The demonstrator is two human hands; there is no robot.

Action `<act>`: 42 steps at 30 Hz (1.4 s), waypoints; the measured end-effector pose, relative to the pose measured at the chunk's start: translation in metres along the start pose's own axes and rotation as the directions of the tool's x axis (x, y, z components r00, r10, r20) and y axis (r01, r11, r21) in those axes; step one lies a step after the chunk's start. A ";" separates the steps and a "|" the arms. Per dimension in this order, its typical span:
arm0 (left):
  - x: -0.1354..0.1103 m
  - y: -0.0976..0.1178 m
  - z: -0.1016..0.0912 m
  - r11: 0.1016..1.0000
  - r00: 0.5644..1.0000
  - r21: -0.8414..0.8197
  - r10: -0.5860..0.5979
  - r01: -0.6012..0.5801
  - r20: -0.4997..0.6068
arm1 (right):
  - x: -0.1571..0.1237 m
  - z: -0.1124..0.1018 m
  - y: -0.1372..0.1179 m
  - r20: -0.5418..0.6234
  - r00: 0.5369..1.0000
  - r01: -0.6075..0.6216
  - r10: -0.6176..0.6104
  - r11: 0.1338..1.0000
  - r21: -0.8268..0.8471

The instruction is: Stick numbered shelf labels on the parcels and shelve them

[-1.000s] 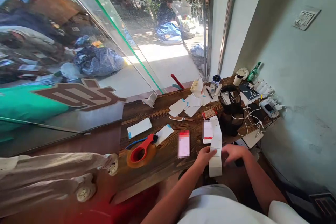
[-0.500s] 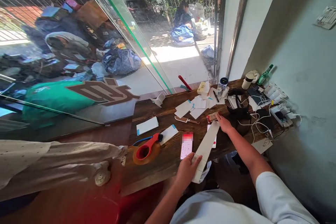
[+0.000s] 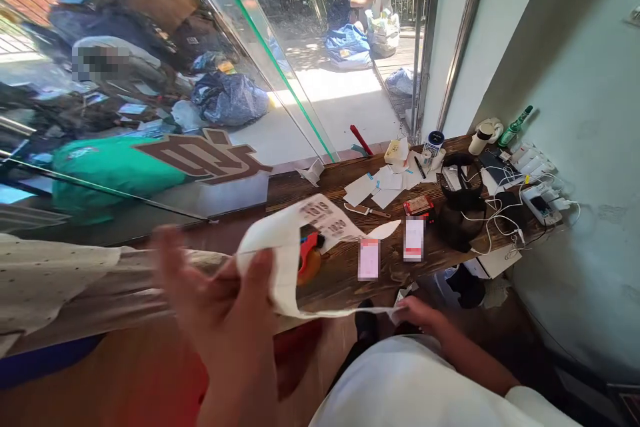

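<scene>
My left hand (image 3: 225, 293), blurred and raised at the left, pinches a long white strip of labels (image 3: 283, 273) between thumb and fingers. The strip curls over, and large printed numbers show on its turned side. Its other end runs low across to my right hand (image 3: 419, 315), which is closed on it near my waist. Behind the curl a red tape dispenser (image 3: 311, 247) with a tape roll is partly hidden. Two phones, one pink-screened (image 3: 369, 268) and one white-screened (image 3: 413, 240), lie on the wooden counter (image 3: 340, 290).
White cards (image 3: 387, 180), a small knife (image 3: 367, 211), a red packet (image 3: 419, 205) and a black headband (image 3: 460, 180) lie farther back. Cables and chargers (image 3: 540, 203) crowd the right end. Glass panes stand behind; a person's patterned clothing (image 3: 55, 280) is at left.
My left hand has moved left and up, drawing the strip into a curl that shows its print. My right hand has come from the red packet down to my waist.
</scene>
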State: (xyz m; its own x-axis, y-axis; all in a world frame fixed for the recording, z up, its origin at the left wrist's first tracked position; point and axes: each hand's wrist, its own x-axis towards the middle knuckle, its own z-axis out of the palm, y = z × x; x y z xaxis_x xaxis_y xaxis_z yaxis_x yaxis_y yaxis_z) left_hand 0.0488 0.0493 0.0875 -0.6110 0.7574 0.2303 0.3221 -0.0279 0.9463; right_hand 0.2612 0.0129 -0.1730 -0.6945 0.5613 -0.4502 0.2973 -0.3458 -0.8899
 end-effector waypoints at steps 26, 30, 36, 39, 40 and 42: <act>0.207 0.072 0.009 0.656 0.859 -0.684 0.505 -0.320 0.082 | 0.130 0.065 -0.071 -0.865 0.428 -0.362 0.261 0.927 0.100; 0.241 0.125 0.011 0.482 0.637 -0.558 0.762 -0.676 -0.115 | 0.154 0.079 -0.057 -0.907 0.349 -0.530 0.235 0.848 0.015; 0.211 0.048 0.036 0.764 0.804 -0.529 0.548 -0.370 0.230 | 0.172 0.071 -0.039 -0.919 0.354 -0.595 0.176 0.800 -0.076; 0.169 -0.040 0.057 0.940 0.905 -0.338 0.187 -0.052 0.382 | 0.169 0.067 -0.028 -0.909 0.377 -0.595 0.178 0.799 -0.090; 0.155 -0.068 0.063 0.966 0.916 -0.258 0.078 0.028 0.393 | 0.166 0.065 -0.024 -0.903 0.390 -0.588 0.183 0.804 -0.091; 0.131 -0.118 0.074 0.979 0.915 -0.136 -0.086 0.151 0.395 | 0.156 0.063 -0.015 -0.883 0.427 -0.559 0.193 0.824 -0.090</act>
State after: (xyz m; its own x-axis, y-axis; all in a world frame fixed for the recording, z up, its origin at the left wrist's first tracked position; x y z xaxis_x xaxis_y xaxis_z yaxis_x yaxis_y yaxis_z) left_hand -0.0157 0.2002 -0.0103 -0.3014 0.9527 0.0397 0.1245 -0.0019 0.9922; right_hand 0.1069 0.0581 -0.2255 0.3395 0.8370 -0.4292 0.6926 -0.5312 -0.4880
